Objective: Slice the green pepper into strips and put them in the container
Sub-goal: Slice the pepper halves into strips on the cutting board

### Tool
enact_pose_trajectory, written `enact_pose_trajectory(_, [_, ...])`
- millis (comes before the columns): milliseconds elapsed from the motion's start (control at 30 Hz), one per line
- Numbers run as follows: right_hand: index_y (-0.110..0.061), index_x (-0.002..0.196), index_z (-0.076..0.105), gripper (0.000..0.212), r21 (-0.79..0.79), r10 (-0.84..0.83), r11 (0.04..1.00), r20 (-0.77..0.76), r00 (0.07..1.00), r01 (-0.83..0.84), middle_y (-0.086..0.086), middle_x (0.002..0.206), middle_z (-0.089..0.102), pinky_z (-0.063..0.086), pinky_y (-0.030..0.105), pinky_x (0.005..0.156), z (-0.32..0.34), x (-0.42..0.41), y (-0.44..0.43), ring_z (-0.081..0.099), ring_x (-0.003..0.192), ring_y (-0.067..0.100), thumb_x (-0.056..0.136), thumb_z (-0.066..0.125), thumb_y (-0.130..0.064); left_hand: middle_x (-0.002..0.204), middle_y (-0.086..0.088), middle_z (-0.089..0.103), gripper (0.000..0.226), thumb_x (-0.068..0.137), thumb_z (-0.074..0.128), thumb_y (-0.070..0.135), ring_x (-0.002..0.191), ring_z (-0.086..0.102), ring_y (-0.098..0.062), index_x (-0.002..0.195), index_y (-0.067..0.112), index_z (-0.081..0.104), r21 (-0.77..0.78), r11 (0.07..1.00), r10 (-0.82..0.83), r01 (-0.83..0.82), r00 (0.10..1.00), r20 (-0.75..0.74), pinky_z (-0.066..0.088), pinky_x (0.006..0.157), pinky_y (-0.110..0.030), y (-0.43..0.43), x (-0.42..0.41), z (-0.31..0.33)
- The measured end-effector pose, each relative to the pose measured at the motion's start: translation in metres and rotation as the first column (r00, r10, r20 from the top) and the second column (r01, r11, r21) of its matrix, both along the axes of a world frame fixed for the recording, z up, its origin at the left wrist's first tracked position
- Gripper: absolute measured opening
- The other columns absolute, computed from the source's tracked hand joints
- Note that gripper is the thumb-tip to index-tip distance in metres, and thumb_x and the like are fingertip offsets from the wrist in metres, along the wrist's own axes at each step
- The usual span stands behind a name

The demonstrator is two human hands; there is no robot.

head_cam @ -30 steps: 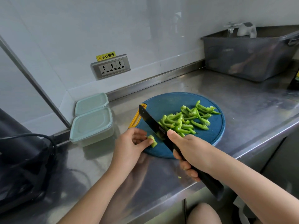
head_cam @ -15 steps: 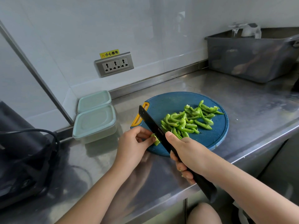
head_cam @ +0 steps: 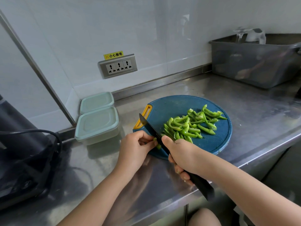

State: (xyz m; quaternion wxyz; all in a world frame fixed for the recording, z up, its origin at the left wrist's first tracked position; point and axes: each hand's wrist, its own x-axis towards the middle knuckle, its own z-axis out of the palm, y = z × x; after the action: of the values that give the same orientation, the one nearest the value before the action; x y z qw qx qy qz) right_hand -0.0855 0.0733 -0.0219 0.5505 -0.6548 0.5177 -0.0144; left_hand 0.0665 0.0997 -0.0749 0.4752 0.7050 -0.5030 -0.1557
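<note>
One small bright-green pepper piece (head_cam: 157, 145), perhaps curled, pinched by left hand (head_cam: 135, 150); right hand (head_cam: 183, 154) grips knife (head_cam: 150, 128).

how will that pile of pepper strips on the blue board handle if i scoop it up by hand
The pepper strips look thin and curved, so they are probably light and slightly bendy. They lie loose and crisscrossed on the cutting board, so a handful would likely shed a few.

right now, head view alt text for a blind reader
The right hand holds a black knife against a green pepper piece pinched by the left hand on a blue cutting board. Cut strips lie beside it; two lidded containers stand nearby.
</note>
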Motion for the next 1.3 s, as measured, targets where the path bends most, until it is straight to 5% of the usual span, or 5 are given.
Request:
enact_pose_trajectory(200, [-0.005, 0.069, 0.038, 0.062, 0.059, 0.061, 0.997, -0.194, 0.979, -0.05, 0.012, 0.058, 0.037, 0.028, 0.032, 0.053, 0.02, 0.034, -0.012, 0.035, 0.052, 0.025, 0.096, 0.019, -0.058, 0.058, 0.024, 0.064, 0.027, 0.072, 0.08, 0.01, 0.057, 0.059, 0.006, 0.062, 0.029, 0.063, 0.011, 0.999, -0.048, 0.048, 0.997, 0.054, 0.04, 0.055, -0.006, 0.006, -0.003, 0.001])
enact_pose_trajectory(400, [-0.015, 0.068, 0.042, 0.056, 0.148, -0.038, 0.988, 0.008, 0.999, 0.036, -0.002, 0.04, 0.037, 0.029, 0.018, 0.041, 0.005, 0.011, -0.027, 0.033, 0.03, 0.014, 0.091, 0.028, -0.064, 0.066, 0.009, 0.069, 0.019, 0.074, 0.078, 0.007, 0.063, 0.064, -0.002, 0.068, 0.021, 0.068, -0.028, 1.0, -0.014, 0.013, 0.999, -0.045, 0.048, 0.063, -0.014, 0.006, -0.001, -0.004])
enact_pose_trajectory(633, [-0.016, 0.068, 0.041, 0.058, 0.214, -0.058, 0.977, 0.21, 0.976, 0.012, -0.001, 0.046, 0.034, 0.03, 0.015, 0.038, 0.005, -0.017, -0.015, 0.03, 0.031, 0.014, 0.09, 0.029, -0.067, 0.07, 0.007, 0.07, 0.01, 0.074, 0.079, 0.012, 0.062, 0.061, 0.0, 0.073, 0.016, 0.07, -0.031, 1.0, 0.002, -0.002, 1.0, -0.011, 0.044, 0.06, -0.009, 0.003, -0.001, -0.006])
enact_pose_trajectory(1300, [-0.014, 0.07, 0.04, 0.057, 0.105, -0.015, 0.994, 0.244, 0.97, -0.011, 0.002, 0.046, 0.033, 0.03, 0.018, 0.039, -0.01, -0.014, -0.008, 0.03, 0.031, 0.015, 0.091, 0.029, -0.066, 0.067, 0.008, 0.07, 0.021, 0.07, 0.081, 0.007, 0.061, 0.064, -0.001, 0.069, 0.024, 0.068, -0.006, 1.0, 0.008, -0.008, 0.994, -0.111, 0.051, 0.064, -0.015, 0.003, 0.002, -0.004])
